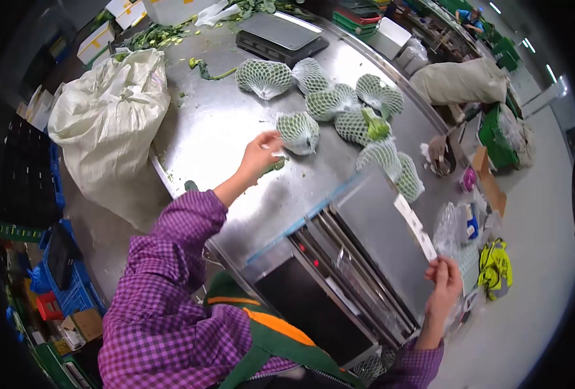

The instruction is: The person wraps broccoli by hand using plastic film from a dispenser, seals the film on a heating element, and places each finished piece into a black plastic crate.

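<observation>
My left hand (260,157) hovers over the metal table, its slightly blurred fingers apart beside a vegetable in a white foam net (298,133). A bit of white shows at its fingertips; I cannot make out what that is. Several more net-wrapped bundles (331,102) lie behind and to the right, and a green leafy piece (375,126) pokes out of one. Between its fingertips, my right hand (444,285) pinches the lower end of a strip of white labels (414,227). That strip lies along the right edge of the film-wrapping machine (381,233).
A flat weighing scale (281,34) stands at the table's far side. On the left is a full white woven sack (115,123). Trimmed leaves (154,37) litter the back. A yellow vest (495,269) and plastic bags (453,227) are at right. Another person (470,21) is far off.
</observation>
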Demonstrator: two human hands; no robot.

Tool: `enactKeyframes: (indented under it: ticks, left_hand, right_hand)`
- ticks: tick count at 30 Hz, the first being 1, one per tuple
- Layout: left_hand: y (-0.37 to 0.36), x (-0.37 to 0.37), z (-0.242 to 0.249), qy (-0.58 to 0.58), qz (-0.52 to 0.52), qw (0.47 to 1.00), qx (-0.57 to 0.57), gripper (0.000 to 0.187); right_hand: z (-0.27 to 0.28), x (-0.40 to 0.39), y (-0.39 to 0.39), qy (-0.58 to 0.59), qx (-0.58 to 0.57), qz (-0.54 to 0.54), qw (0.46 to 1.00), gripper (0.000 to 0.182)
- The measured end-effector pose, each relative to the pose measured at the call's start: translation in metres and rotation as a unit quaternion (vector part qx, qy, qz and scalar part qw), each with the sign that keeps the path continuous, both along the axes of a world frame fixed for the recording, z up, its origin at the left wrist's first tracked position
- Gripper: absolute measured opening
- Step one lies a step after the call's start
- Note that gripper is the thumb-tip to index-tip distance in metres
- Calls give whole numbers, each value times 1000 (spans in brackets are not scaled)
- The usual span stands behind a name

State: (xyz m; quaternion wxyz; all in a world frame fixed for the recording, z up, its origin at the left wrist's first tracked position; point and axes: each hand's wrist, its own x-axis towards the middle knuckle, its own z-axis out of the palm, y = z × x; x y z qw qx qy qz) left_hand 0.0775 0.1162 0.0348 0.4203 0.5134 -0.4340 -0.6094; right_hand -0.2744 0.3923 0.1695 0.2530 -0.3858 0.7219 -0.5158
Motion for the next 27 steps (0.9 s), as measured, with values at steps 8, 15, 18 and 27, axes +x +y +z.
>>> enactKeyframes:
  ticks: [8,15,18,27]
  left_hand:
    - [-267,79,-64,-288,158,942,-65,94]
    - [-347,96,-87,-391,78,917,17,105]
    - [-336,102,-89,-360,53,931,-13,99]
    - [-249,89,-97,-24,42,984,-172,67]
  right_hand:
    - [-62,124,-324,-206,149,269,929,31]
    - [-183,206,-547,-317,280,191,886,65]
    - [-206,228,-559,-363,262,196,872,72]
    - [-187,204,-523,-460,112,197,859,71]
